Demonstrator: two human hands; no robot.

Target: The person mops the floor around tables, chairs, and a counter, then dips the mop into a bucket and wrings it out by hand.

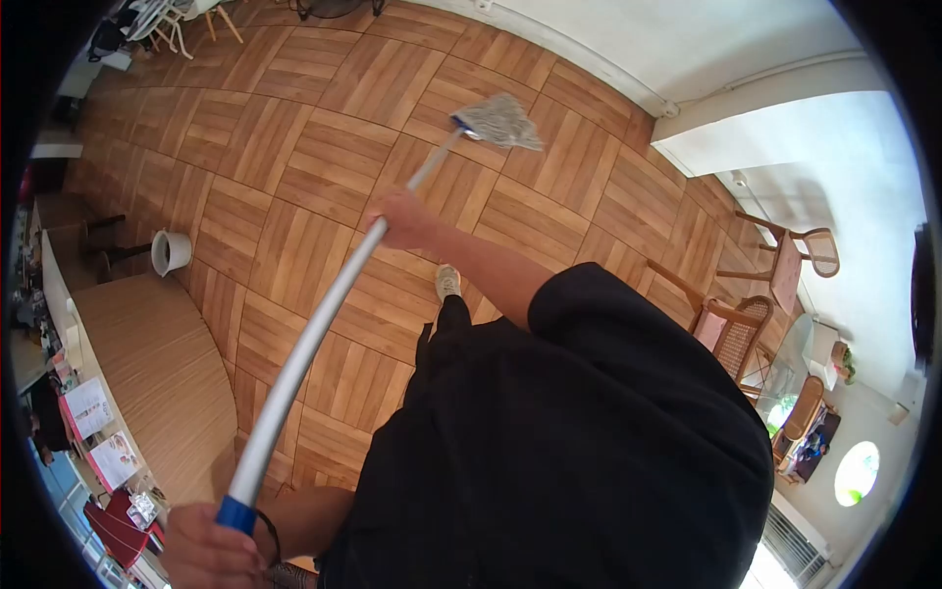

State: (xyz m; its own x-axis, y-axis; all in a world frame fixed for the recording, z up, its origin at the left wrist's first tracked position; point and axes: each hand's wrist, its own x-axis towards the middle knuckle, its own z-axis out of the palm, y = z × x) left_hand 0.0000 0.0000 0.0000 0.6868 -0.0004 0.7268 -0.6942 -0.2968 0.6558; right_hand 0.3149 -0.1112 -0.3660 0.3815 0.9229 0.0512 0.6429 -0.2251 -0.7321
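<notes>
Left side: white bin [172, 252] just beside the curved wood-panelled counter [162, 358], two printed sheets [102, 432] on the pale ledge [123, 429] behind it, and a dark red item [120, 525] near the lower left edge. Upper left corner had a white chair [173, 27], partly cut off. Right side had two wooden chairs with pink seats and cane backs, one [785, 265] near the white wall [775, 123], the other [738, 334] nearer a glass table [791, 365], plus a small green plant [846, 364] and a bright oval opening [857, 473] beyond.
</notes>
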